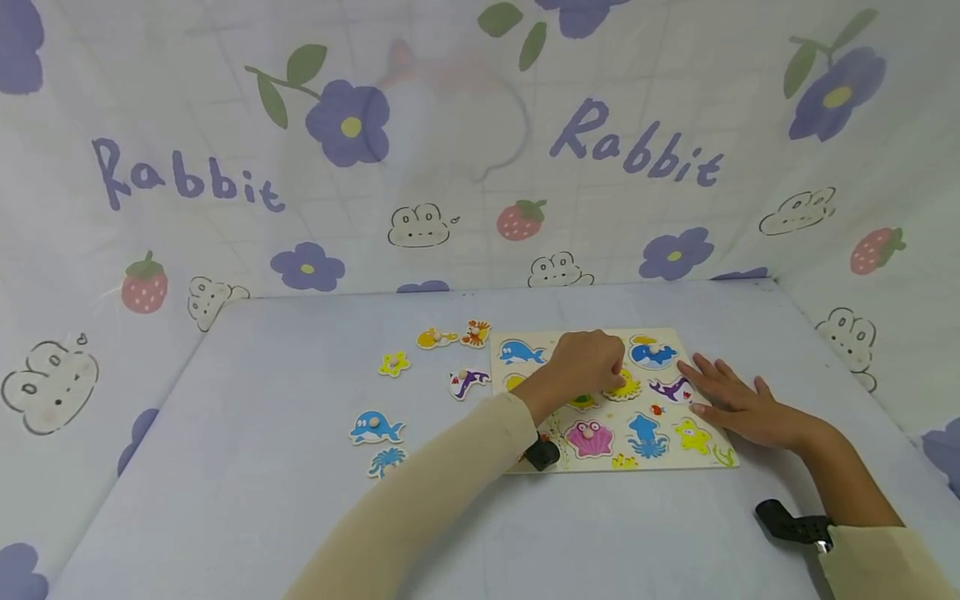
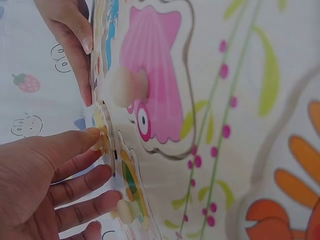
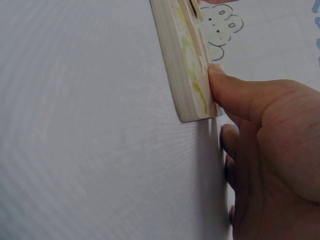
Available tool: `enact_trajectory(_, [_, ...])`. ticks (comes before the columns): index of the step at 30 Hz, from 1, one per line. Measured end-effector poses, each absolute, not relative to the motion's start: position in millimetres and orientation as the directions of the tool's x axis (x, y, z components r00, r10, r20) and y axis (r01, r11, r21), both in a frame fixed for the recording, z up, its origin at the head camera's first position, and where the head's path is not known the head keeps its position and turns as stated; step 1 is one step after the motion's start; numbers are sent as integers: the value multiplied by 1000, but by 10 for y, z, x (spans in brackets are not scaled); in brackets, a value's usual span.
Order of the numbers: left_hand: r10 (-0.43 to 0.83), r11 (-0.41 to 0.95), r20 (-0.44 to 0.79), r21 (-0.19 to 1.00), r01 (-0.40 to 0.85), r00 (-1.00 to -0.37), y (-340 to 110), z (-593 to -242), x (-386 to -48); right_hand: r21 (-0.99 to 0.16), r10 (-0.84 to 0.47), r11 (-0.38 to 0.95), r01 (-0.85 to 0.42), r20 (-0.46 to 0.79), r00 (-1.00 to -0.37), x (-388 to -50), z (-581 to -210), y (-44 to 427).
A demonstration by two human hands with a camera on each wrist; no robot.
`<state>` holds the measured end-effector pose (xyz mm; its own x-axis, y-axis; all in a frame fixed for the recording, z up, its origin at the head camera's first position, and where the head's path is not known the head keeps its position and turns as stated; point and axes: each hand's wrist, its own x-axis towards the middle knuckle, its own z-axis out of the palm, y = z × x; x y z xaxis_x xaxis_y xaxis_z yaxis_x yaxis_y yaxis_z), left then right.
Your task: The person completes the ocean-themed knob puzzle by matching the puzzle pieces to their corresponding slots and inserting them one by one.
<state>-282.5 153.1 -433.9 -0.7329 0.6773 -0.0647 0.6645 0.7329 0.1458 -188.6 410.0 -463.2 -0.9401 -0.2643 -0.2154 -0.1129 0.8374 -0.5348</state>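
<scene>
My left hand (image 1: 573, 367) reaches over a wooden peg puzzle board (image 1: 667, 463) and pinches the knob of a yellow sea-creature piece (image 1: 627, 388) between thumb and index finger. In the left wrist view that piece (image 2: 101, 122) is at the board; whether it sits fully in its slot I cannot tell. A green-and-yellow piece (image 2: 131, 176) lies beside the other fingers. Nearer stands a pink shell piece (image 2: 162, 95) with a round knob. My right hand (image 1: 757, 412) lies with straight fingers at the board's right edge, its thumb (image 3: 227, 90) touching the board's corner area.
Left of the board lie several loose pieces: a crab (image 1: 476, 334), a yellow fish (image 1: 435, 338), a yellow star (image 1: 393, 364), a purple fish-like piece (image 1: 469, 384), a blue whale (image 1: 377, 429) and a blue octopus (image 1: 386, 461). A patterned curtain (image 1: 465, 183) surrounds the table (image 1: 225, 467).
</scene>
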Motion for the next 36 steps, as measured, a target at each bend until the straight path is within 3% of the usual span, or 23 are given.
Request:
enact_trajectory(19, [665, 747, -92, 75, 660, -741, 1567, -4286, -2772, -529, -263, 840, -117, -208, -942, -1890, -4654, 4100])
enact_trajectory(36, [732, 663, -172, -44, 747, -659, 1608, -4193, -2820, -526, -265, 841, -121, -207, -942, -1873, -4649, 4079])
